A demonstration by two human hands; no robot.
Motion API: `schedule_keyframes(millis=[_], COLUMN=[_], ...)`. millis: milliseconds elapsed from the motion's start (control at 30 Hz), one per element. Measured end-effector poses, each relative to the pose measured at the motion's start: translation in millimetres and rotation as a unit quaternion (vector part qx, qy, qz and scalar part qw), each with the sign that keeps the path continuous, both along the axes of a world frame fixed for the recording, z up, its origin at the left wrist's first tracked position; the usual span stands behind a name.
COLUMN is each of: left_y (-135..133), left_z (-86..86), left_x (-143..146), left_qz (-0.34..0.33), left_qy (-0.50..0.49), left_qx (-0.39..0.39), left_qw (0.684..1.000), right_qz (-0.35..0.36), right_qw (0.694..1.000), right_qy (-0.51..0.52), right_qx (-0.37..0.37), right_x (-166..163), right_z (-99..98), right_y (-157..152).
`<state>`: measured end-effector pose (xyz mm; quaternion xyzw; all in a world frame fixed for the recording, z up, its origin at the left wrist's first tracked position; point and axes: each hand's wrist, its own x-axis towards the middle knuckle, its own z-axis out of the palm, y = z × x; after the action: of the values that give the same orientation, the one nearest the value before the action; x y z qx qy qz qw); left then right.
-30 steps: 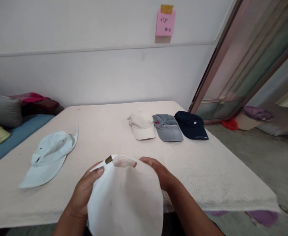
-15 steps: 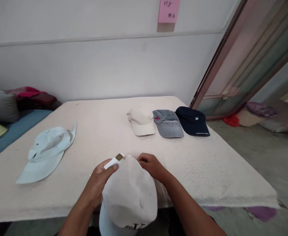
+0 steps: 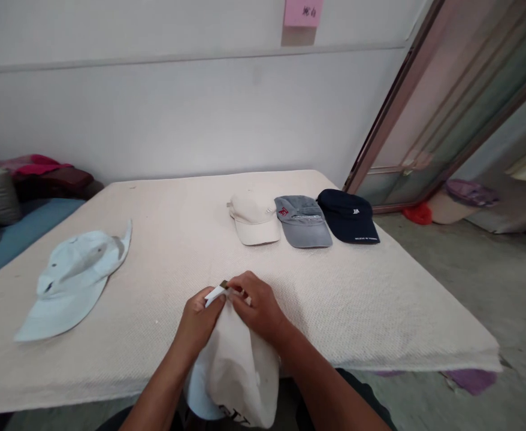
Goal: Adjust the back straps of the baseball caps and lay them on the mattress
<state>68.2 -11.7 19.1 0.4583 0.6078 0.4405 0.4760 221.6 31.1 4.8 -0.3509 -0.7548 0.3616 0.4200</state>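
Desk (image 3: 380, 311) carried blue cap (image 3: 72, 281) at desk's left; white cap (image 3: 233, 371) hung over desk's front edge; navy cap (image 3: 349, 216), gray cap (image 3: 304, 221) & cream cap (image 3: 254, 218) sat in a row at desk's back right. 5 total: 3 lined up, 2 not. L hand (image 3: 200, 317) & R hand (image 3: 259, 305) gripped white cap, fingers pinched by its strap (image 3: 214, 294) & buckle (image 3: 224, 284) (1 ea.), prob. not fastened yet.

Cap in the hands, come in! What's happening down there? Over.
Left hand pinching strap; right hand at buckle. White cap held at table edge. Light-blue cap, cream cap, grey cap, navy cap apart, none in the way.
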Motion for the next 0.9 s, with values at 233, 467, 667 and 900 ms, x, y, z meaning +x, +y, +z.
schedule_keyframes(millis=[233,467,667,900], left_y=[-1,-5,-7,-8], left_z=[2.3,4.6,8.0,7.5], left_x=[4,8,8,5], left_qz=[-0.020,-0.038,-0.044,-0.057], left_qy=[0.043,0.071,0.083,0.053], left_qx=[0.030,0.043,0.052,0.033], left_qw=[0.998,0.996,0.994,0.996], right_qz=[0.013,-0.038,-0.076,-0.105], right_qw=[0.996,0.994,0.997,0.987], right_qy=[-0.082,-0.088,-0.003,0.064], right_qx=[0.044,0.053,-0.003,-0.101], right_x=[-4,-11,-13,-12], right_z=[-9.4,-14.6,-11.6,-10.0], right_y=[0,-1,2,5])
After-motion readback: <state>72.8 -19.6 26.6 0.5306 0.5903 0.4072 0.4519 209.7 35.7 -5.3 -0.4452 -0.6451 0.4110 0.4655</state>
